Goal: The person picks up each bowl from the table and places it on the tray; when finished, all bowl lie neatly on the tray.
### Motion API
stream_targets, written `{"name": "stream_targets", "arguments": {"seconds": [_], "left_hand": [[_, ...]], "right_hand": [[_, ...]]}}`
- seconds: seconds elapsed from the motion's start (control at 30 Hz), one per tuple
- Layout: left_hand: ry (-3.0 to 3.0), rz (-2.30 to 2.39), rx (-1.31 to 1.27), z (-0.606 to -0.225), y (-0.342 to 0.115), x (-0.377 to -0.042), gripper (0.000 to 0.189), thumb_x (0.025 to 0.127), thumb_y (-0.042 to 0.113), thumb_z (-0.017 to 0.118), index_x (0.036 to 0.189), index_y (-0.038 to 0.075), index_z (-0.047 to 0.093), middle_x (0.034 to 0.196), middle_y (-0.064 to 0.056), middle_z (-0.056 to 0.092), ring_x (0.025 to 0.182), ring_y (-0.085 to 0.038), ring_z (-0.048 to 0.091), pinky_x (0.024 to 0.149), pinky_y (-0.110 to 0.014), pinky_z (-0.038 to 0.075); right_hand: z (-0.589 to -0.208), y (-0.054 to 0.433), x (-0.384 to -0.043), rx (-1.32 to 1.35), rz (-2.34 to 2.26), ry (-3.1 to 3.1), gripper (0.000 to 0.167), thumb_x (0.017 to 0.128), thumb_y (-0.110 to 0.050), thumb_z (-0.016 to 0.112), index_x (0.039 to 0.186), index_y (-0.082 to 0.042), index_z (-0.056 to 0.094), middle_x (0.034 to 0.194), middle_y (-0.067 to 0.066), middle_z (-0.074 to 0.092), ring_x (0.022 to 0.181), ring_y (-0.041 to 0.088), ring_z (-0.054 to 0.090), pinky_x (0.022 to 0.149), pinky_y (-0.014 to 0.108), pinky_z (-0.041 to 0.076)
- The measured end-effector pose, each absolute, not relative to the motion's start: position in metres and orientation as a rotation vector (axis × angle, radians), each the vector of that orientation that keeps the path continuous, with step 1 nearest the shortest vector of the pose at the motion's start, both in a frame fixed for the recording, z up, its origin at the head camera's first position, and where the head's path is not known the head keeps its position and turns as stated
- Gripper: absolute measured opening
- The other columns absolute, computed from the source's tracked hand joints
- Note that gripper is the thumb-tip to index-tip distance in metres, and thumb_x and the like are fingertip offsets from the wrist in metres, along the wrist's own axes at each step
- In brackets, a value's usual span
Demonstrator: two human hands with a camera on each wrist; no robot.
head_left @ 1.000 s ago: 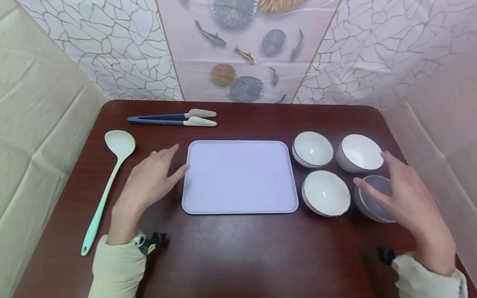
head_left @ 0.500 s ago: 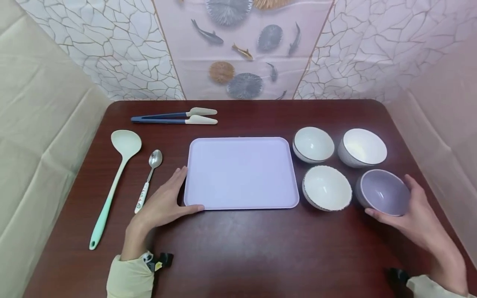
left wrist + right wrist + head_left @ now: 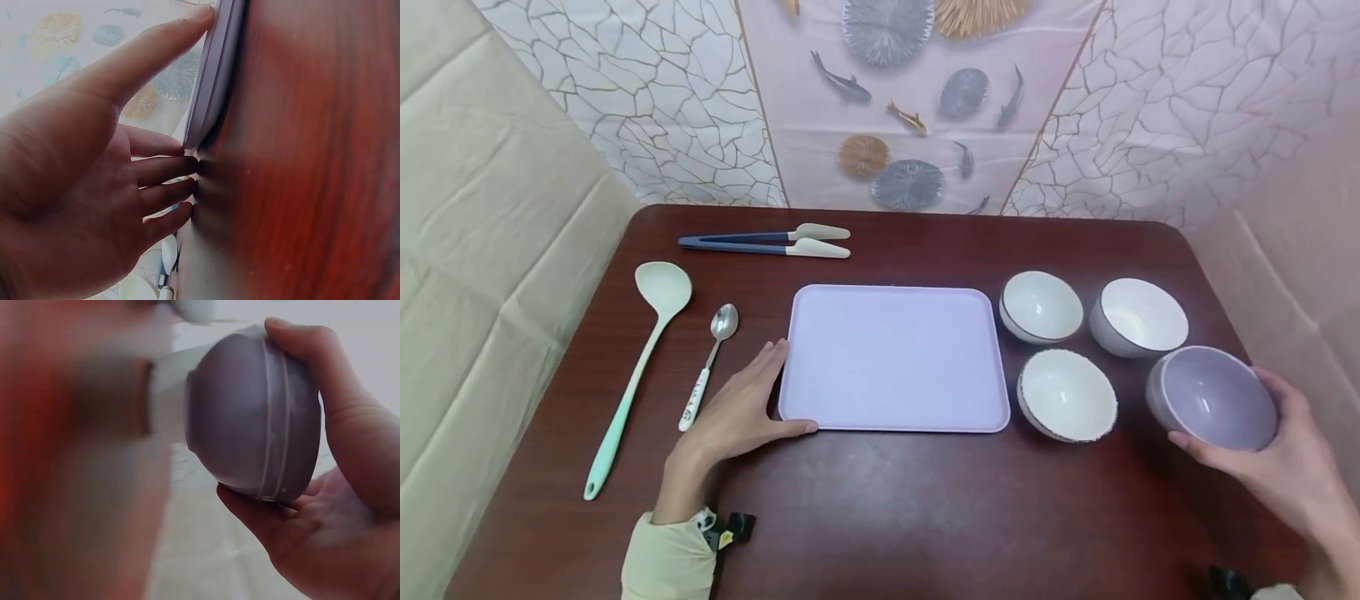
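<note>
My right hand (image 3: 1285, 458) grips a purple bowl (image 3: 1213, 400) by its side, thumb near the front rim and fingers round the far right. In the right wrist view the bowl (image 3: 244, 419) is off the table, with a gap under its base. My left hand (image 3: 737, 408) rests at the near left corner of a lavender rectangular tray (image 3: 895, 358), thumb on the front edge and straight fingers at the left edge. The left wrist view shows the thumb touching the tray rim (image 3: 215, 69). Nothing lies on the tray.
Three white bowls stand right of the tray: a back left one (image 3: 1041, 307), a back right one (image 3: 1140, 317) and a front one (image 3: 1067, 395). To the left lie a small spoon (image 3: 709, 367) and a green-handled ladle (image 3: 638, 375). Blue tongs (image 3: 763, 242) lie behind.
My right hand has taken hold of the purple bowl and raised it, shifting right and nearer. My left hand came down from above onto the tray's corner, uncovering the small spoon.
</note>
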State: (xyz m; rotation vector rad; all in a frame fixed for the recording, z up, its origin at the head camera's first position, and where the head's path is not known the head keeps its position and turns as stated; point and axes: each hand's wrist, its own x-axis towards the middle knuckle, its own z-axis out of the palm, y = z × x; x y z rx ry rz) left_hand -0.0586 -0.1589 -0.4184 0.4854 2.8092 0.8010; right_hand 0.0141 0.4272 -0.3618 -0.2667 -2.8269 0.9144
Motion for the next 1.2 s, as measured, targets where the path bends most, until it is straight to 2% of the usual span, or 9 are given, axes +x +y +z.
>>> {"name": "stream_targets", "arguments": {"seconds": [0.1,0.17,0.23,0.33,0.43,0.57,0.67,0.87,1.2], "left_hand": [[2.809,0.808,0.486,-0.421,-0.162,-0.058,0.119,0.072,0.064,0.077,0.156,0.002,0.019,0.160,-0.015,0.021,0.147,-0.029,0.016,0.110,-0.059,0.025],[2.812,0.816,0.488,-0.422,-0.163,-0.059,0.119,0.072,0.064,0.077,0.156,0.002,0.019,0.160,-0.014,0.021,0.147,-0.028,0.015,0.110,-0.060,0.024],[2.821,0.820,0.492,-0.422,-0.165,-0.059,0.118,0.072,0.063,0.077,0.156,0.002,0.019,0.160,-0.014,0.021,0.147,-0.028,0.015,0.110,-0.060,0.024],[2.824,0.828,0.482,-0.421,-0.168,-0.059,0.118,0.073,0.063,0.077,0.156,0.003,0.019,0.160,-0.012,0.020,0.148,-0.027,0.013,0.110,-0.059,0.024],[2.816,0.850,0.478,-0.422,-0.169,-0.059,0.118,0.073,0.064,0.076,0.156,0.003,0.018,0.161,-0.012,0.019,0.148,-0.027,0.012,0.111,-0.059,0.023],[2.814,0.897,0.502,-0.424,-0.168,-0.059,0.118,0.073,0.063,0.077,0.156,0.002,0.018,0.160,-0.014,0.020,0.148,-0.028,0.012,0.112,-0.058,0.022],[2.824,0.915,0.516,-0.425,-0.169,-0.057,0.118,0.073,0.062,0.077,0.155,0.001,0.019,0.159,-0.015,0.021,0.147,-0.029,0.013,0.112,-0.057,0.022],[2.827,0.898,0.531,-0.427,-0.167,-0.056,0.118,0.073,0.063,0.076,0.155,0.000,0.018,0.160,-0.016,0.020,0.148,-0.029,0.012,0.114,-0.054,0.021],[2.843,0.894,0.521,-0.428,-0.173,-0.056,0.118,0.074,0.064,0.075,0.155,0.000,0.019,0.159,-0.015,0.021,0.147,-0.029,0.013,0.115,-0.050,0.020]], "right_hand": [[-0.341,0.400,0.019,-0.082,1.010,-2.811,0.113,0.063,-0.009,0.092,0.155,-0.023,0.028,0.138,0.005,0.041,0.100,0.000,0.042,0.074,0.004,0.031],[-0.328,0.368,0.016,0.040,1.076,-2.815,0.114,0.060,-0.004,0.093,0.153,-0.023,0.031,0.132,-0.001,0.042,0.103,0.003,0.044,0.076,0.005,0.035],[-0.318,0.325,0.007,0.159,1.160,-2.816,0.114,0.058,-0.003,0.094,0.151,-0.021,0.033,0.129,-0.001,0.045,0.105,0.009,0.048,0.077,0.008,0.039],[-0.315,0.254,-0.018,0.327,1.253,-2.800,0.112,0.058,-0.011,0.096,0.150,-0.018,0.033,0.131,0.003,0.048,0.107,0.015,0.051,0.081,0.014,0.043],[-0.326,0.190,-0.050,0.446,1.314,-2.770,0.110,0.057,-0.024,0.097,0.147,-0.012,0.034,0.130,0.007,0.052,0.109,0.022,0.054,0.087,0.027,0.045],[-0.353,0.123,-0.092,0.422,1.314,-2.768,0.114,0.055,-0.037,0.096,0.144,-0.006,0.033,0.131,0.010,0.051,0.113,0.024,0.052,0.094,0.041,0.042],[-0.373,0.086,-0.117,0.333,1.292,-2.788,0.117,0.055,-0.040,0.095,0.145,-0.003,0.029,0.135,0.014,0.046,0.115,0.027,0.051,0.097,0.043,0.042],[-0.399,0.059,-0.139,0.194,1.253,-2.798,0.116,0.059,-0.041,0.093,0.145,-0.002,0.026,0.137,0.015,0.039,0.114,0.029,0.050,0.096,0.042,0.044],[-0.407,0.043,-0.144,0.204,1.231,-2.817,0.121,0.059,-0.042,0.093,0.148,0.000,0.021,0.142,0.018,0.035,0.120,0.032,0.047,0.099,0.043,0.042]]}}
